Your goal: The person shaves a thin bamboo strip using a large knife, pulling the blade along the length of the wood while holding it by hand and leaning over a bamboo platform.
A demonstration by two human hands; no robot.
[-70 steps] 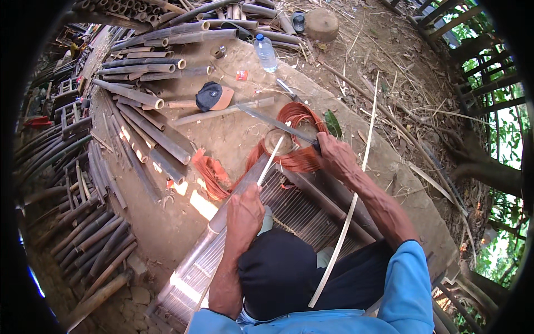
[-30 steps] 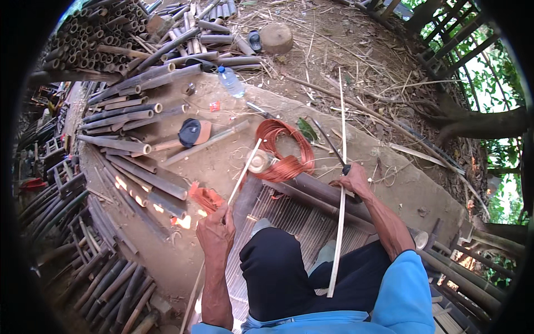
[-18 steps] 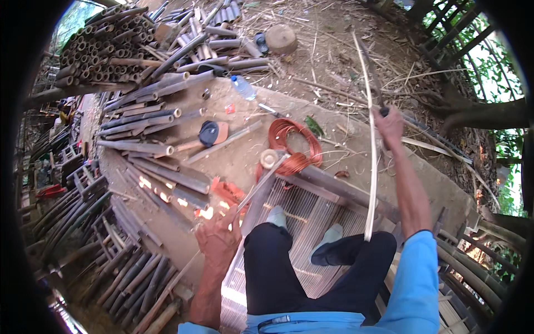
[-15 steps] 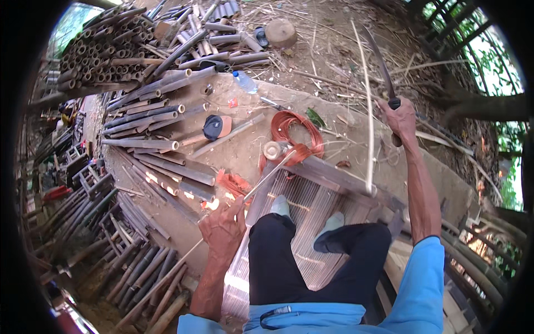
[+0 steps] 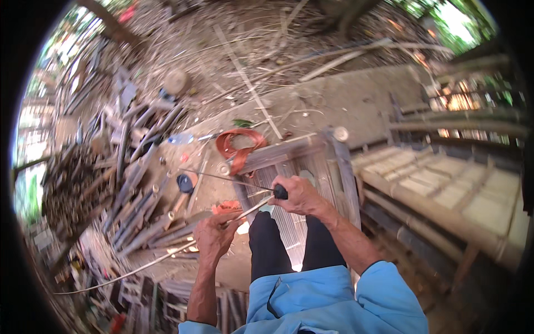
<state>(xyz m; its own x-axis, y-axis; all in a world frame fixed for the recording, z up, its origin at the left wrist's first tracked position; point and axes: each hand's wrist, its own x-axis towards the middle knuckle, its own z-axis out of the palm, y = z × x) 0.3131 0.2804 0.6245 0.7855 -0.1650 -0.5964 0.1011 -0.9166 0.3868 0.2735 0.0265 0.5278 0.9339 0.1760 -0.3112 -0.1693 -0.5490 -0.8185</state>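
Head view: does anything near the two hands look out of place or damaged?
Nothing looks damaged. The right hand grips a black-handled knife, and the left hand holds a thin bamboo strip. Cut bamboo poles lie in loose piles, and an orange strap sits on the ground; untidy, not odd.
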